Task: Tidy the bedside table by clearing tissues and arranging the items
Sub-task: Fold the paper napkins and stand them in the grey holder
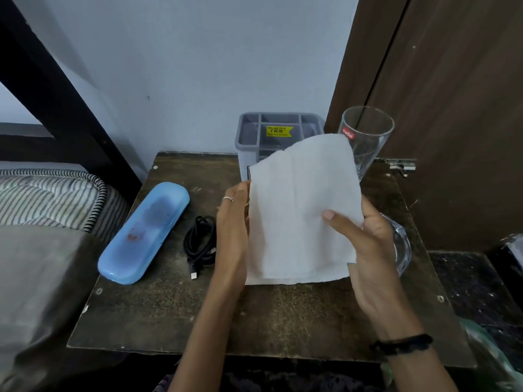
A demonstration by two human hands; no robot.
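Observation:
A white tissue (pixel 300 205), folded over, is held up above the middle of the dark bedside table (pixel 169 312). My right hand (pixel 365 250) pinches its right edge with the thumb on the front. My left hand (pixel 233 227) holds its left edge, fingers behind the sheet. On the table to the left lie a light blue case (pixel 144 233) and a coiled black cable (pixel 199 244). A grey compartment organiser (pixel 254 131) with a yellow price sticker stands at the back, partly hidden by the tissue. An upright clear glass (pixel 368 134) stands at the back right.
A second clear glass object (pixel 402 247) shows behind my right hand, mostly hidden. A striped mattress (pixel 51 196) and grey bedding border the table's left side. A brown wooden door (pixel 438 108) stands to the right, and a pale wall lies behind.

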